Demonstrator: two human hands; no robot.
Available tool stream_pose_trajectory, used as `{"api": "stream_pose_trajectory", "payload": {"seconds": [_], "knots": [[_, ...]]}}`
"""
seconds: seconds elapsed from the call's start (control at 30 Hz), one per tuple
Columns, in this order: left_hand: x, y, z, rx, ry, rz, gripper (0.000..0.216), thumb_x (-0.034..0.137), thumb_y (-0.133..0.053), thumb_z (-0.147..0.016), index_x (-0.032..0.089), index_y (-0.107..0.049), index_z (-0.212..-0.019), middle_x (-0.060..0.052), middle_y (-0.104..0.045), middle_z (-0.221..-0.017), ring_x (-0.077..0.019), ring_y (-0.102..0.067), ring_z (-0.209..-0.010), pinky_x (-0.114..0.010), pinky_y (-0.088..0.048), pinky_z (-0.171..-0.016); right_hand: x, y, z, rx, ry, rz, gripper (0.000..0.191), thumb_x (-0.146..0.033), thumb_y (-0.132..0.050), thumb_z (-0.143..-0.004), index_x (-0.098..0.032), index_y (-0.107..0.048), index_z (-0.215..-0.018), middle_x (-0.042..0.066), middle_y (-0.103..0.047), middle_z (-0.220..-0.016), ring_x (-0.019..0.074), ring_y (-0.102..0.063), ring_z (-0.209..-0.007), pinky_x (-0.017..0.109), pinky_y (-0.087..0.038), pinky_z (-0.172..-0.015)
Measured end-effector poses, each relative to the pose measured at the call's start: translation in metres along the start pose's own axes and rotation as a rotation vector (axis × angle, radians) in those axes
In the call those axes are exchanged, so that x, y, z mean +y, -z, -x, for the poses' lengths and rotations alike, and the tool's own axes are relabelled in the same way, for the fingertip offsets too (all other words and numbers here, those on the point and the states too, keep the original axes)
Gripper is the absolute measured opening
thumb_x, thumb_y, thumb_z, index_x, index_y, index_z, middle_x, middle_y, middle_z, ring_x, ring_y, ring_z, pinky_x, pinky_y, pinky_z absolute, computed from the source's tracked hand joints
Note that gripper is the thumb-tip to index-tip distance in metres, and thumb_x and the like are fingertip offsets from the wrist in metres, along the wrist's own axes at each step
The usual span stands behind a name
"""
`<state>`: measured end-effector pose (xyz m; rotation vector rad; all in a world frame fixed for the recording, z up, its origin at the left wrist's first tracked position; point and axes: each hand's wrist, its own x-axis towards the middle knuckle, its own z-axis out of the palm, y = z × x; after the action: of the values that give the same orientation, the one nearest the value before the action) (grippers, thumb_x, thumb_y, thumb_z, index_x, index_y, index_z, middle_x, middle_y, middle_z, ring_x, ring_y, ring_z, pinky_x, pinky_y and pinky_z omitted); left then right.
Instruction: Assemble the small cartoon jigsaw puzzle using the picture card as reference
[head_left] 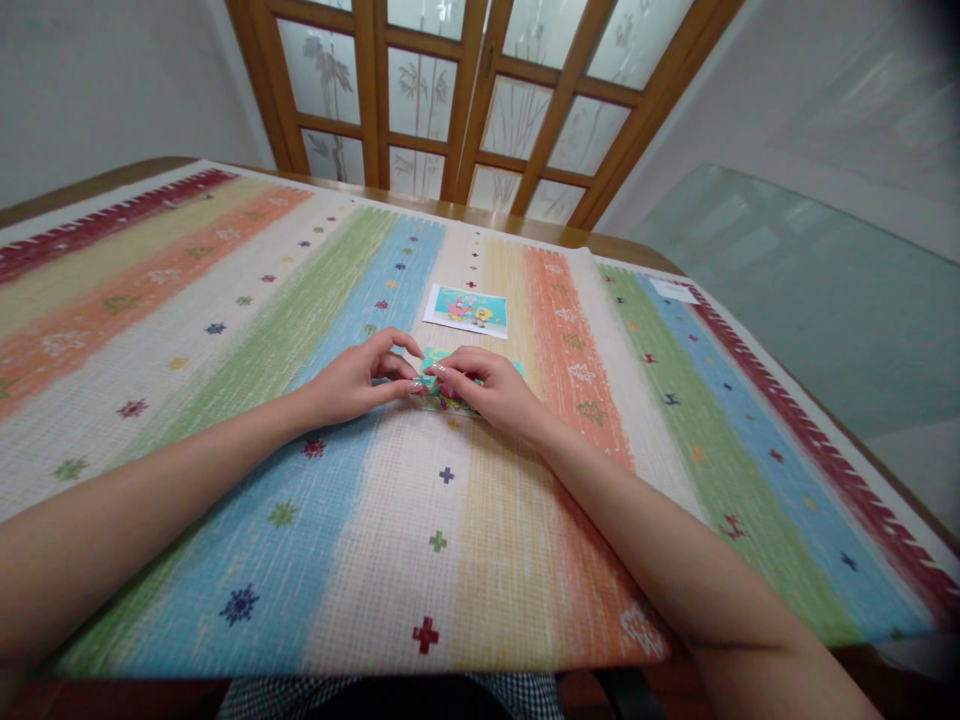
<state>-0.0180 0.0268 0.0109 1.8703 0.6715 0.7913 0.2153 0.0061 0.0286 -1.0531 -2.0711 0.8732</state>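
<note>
A small, flat teal picture card (510,366) with colourful printed figures lies on the tablecloth, mostly covered by my hands. My left hand (371,375) is at its left edge, fingers curled, with the thumb and a fingertip close together on the edge. Over the middle of the card, my right hand (487,385) has its thumb and forefinger pressed together, their tips almost meeting the left hand's. Whether a small loose part sits between those fingertips is hidden. Just beyond lies a white-bordered cartoon picture (470,310) showing a pink and a yellow figure, untouched by either hand.
A striped tablecloth (375,560) with small printed motifs covers the wide table. Near the right far edge rests a white slip of paper (675,291). Wood-framed glass doors (450,100) stand behind the table, and a pale glass panel (795,300) is at the right.
</note>
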Motion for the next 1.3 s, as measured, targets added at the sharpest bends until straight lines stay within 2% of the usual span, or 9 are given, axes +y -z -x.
{"api": "stream_pose_trajectory", "payload": {"seconds": [0.1,0.37,0.47,0.57,0.67,0.8,0.93,1.13,1.3], "knots": [[-0.001,0.000,0.000,-0.019,0.014,-0.001,0.036,0.033,-0.065,-0.092,0.022,-0.042,-0.117,-0.001,-0.076,-0.085,-0.0160,-0.074,-0.078,-0.030,-0.057,-0.075,0.002,-0.001,0.000,-0.006,0.002,-0.002,0.026,-0.043,-0.058,-0.096,-0.023,-0.074,-0.091,0.003,-0.067,-0.085,0.0140,-0.058,-0.074,0.030,-0.045,-0.069],[0.001,-0.003,0.001,-0.003,-0.012,-0.098,0.032,0.037,-0.061,-0.095,0.022,-0.043,-0.117,0.000,-0.075,-0.084,-0.0157,-0.073,-0.077,-0.029,-0.055,-0.076,0.001,-0.002,-0.001,-0.017,-0.032,0.034,0.027,-0.044,-0.061,-0.093,-0.022,-0.073,-0.084,0.002,-0.066,-0.081,0.0140,-0.056,-0.071,0.030,-0.043,-0.066],[0.003,-0.003,0.002,0.031,-0.034,-0.162,0.027,0.037,-0.058,-0.097,0.021,-0.046,-0.116,-0.002,-0.073,-0.091,-0.0162,-0.073,-0.083,-0.030,-0.055,-0.078,0.002,0.001,-0.002,0.008,-0.054,0.003,0.033,-0.048,-0.060,-0.093,-0.021,-0.071,-0.080,0.003,-0.066,-0.080,0.0140,-0.057,-0.072,0.030,-0.043,-0.066],[0.004,-0.002,0.002,0.051,-0.098,-0.361,0.020,0.034,-0.056,-0.098,0.020,-0.054,-0.111,-0.005,-0.069,-0.103,-0.0181,-0.069,-0.096,-0.034,-0.053,-0.087,0.006,0.007,-0.004,0.054,-0.074,0.008,0.038,-0.054,-0.061,-0.091,-0.021,-0.070,-0.075,0.003,-0.066,-0.077,0.0144,-0.057,-0.072,0.030,-0.044,-0.067],[0.003,-0.001,0.001,0.001,-0.184,-0.578,0.018,0.030,-0.053,-0.098,0.019,-0.059,-0.111,-0.007,-0.067,-0.108,-0.0209,-0.063,-0.102,-0.039,-0.050,-0.092,0.015,0.015,-0.007,0.130,-0.111,0.016,0.037,-0.056,-0.066,-0.086,-0.021,-0.070,-0.074,0.003,-0.067,-0.078,0.0149,-0.057,-0.071,0.030,-0.043,-0.065],[0.000,-0.002,-0.001,-0.080,-0.301,-0.668,0.021,0.027,-0.049,-0.100,0.018,-0.062,-0.114,-0.010,-0.067,-0.114,-0.0226,-0.059,-0.110,-0.042,-0.046,-0.099,0.031,0.026,-0.010,0.239,-0.119,0.063,0.035,-0.055,-0.067,-0.085,-0.022,-0.070,-0.074,0.004,-0.068,-0.079,0.0161,-0.056,-0.072,0.032,-0.042,-0.065],[-0.004,-0.003,-0.001,-0.170,-0.323,-0.804,0.032,0.030,-0.048,-0.102,0.020,-0.062,-0.128,-0.011,-0.063,-0.130,-0.0247,-0.053,-0.124,-0.045,-0.039,-0.109,0.043,0.031,-0.010,0.285,-0.158,0.122,0.038,-0.058,-0.066,-0.085,-0.022,-0.070,-0.072,0.004,-0.067,-0.076,0.0172,-0.056,-0.072,0.033,-0.042,-0.065],[-0.011,-0.006,0.002,-0.253,-0.292,-0.923,0.045,0.039,-0.044,-0.104,0.023,-0.048,-0.147,-0.003,-0.052,-0.150,-0.0257,-0.035,-0.144,-0.044,-0.025,-0.121,0.048,0.029,-0.010,0.275,-0.157,0.215,0.034,-0.051,-0.067,-0.088,-0.021,-0.070,-0.071,0.005,-0.067,-0.077,0.0185,-0.058,-0.075,0.033,-0.043,-0.068],[-0.009,-0.008,0.001,-0.286,-0.287,-0.924,0.046,0.038,-0.041,-0.105,0.024,-0.046,-0.149,-0.003,-0.055,-0.148,-0.0229,-0.039,-0.143,-0.041,-0.026,-0.120,0.048,0.024,-0.014,0.217,-0.110,0.332,0.024,-0.038,-0.069,-0.089,-0.022,-0.072,-0.072,0.005,-0.069,-0.079,0.0198,-0.060,-0.080,0.036,-0.043,-0.076]]}}
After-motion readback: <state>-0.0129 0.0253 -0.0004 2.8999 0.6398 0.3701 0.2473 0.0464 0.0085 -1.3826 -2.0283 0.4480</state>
